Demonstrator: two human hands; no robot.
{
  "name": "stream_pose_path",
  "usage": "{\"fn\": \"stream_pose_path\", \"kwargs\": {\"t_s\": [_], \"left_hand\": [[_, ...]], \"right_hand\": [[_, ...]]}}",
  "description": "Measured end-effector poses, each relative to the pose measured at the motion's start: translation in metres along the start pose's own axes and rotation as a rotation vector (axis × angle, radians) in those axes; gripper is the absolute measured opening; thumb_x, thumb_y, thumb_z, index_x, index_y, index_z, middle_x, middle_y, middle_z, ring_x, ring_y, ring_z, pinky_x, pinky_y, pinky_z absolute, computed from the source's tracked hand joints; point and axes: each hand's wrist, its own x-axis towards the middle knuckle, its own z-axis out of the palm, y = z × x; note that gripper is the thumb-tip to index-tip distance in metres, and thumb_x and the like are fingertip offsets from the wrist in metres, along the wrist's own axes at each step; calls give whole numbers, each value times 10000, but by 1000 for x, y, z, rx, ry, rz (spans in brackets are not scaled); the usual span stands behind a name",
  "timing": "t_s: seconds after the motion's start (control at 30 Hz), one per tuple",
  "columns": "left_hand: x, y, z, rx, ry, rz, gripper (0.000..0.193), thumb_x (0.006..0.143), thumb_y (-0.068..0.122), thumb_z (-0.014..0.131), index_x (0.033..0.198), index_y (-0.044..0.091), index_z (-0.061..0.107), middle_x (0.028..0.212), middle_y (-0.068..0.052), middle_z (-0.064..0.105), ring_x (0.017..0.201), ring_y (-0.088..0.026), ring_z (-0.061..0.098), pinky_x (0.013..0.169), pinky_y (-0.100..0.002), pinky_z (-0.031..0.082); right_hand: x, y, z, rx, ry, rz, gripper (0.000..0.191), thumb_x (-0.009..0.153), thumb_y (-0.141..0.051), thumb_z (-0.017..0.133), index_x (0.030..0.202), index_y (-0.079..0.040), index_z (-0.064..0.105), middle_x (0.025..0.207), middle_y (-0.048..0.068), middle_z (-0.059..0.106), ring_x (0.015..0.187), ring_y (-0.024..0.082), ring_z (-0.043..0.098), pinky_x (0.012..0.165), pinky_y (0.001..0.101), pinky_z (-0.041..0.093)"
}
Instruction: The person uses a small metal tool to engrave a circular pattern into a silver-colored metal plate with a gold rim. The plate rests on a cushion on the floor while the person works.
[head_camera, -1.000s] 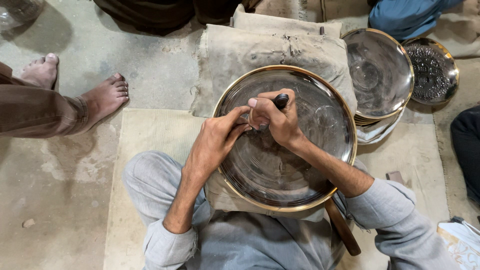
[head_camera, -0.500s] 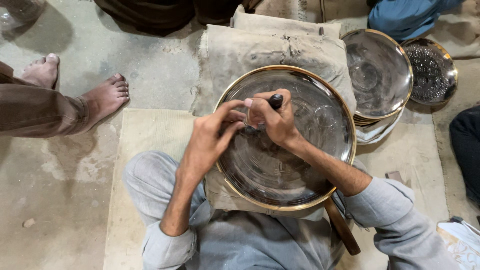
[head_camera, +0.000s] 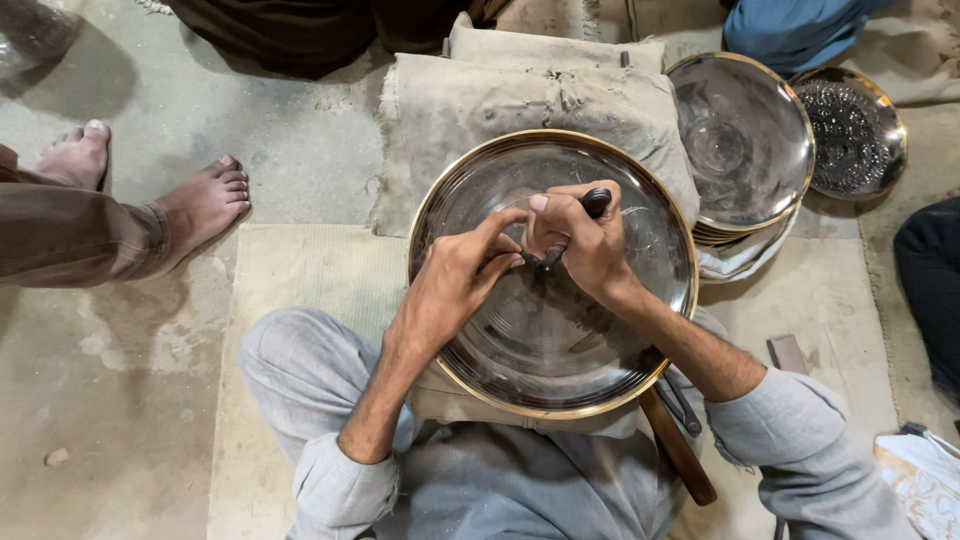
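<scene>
A large round metal tray (head_camera: 620, 350) with a brass-coloured rim rests on my lap and a cloth pad. My right hand (head_camera: 585, 245) is closed around a dark-handled tool (head_camera: 594, 202), its tip pressed onto the tray's middle. My left hand (head_camera: 460, 275) rests on the tray beside it, with fingertips pinching near the tool's tip. Both forearms reach in from grey sleeves.
A stack of similar metal trays (head_camera: 740, 140) lies at the upper right, with a patterned tray (head_camera: 850, 130) beyond it. Folded sacking (head_camera: 520, 90) lies behind my tray. Another person's bare feet (head_camera: 200, 205) rest on the floor at left. A wooden handle (head_camera: 680, 450) sticks out under the tray.
Both hands have shifted slightly on the tray's middle. My left fingers have closed in nearer the tool's tip. The tray has stayed put.
</scene>
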Motion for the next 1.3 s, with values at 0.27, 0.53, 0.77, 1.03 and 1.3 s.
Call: {"fn": "stream_pose_path", "kwargs": {"t_s": [0.27,0.53,0.77,1.03,1.3], "left_hand": [[0,-1,2,54,-9,-41,428,947,62,700,1350,105,560,941,-120,782,876,-297,781,701,-407,588],[0,-1,1,64,-4,-32,423,949,65,697,1346,92,554,968,-130,779,915,-340,760,716,-425,576],[-5,-7,-10,80,110,-34,448,944,34,710,1364,103,572,997,-123,794,931,-242,803,790,-349,640],[-1,-9,-8,-43,10,-39,456,941,23,709,1365,68,547,993,-136,795,929,-246,805,776,-344,641],[1,-9,-2,-17,-28,-81,446,961,51,694,1371,74,520,952,-137,795,890,-265,803,722,-356,622]], "right_hand": [[1,-1,1,-84,-25,-35,435,969,-81,535,545,8,502,502,61,454,441,152,441,447,320,404],[0,-1,0,-80,-31,-27,437,974,-80,534,546,-3,492,513,54,446,459,145,439,462,319,406],[-1,4,4,-162,-27,-75,425,967,-80,546,550,-4,567,498,54,518,430,129,493,441,297,418],[1,8,6,-178,-27,-52,415,962,-73,566,555,5,578,514,68,539,445,127,501,438,284,403],[1,7,6,-202,-21,-38,398,947,-80,581,562,16,602,518,72,562,442,128,510,433,284,401]]}}
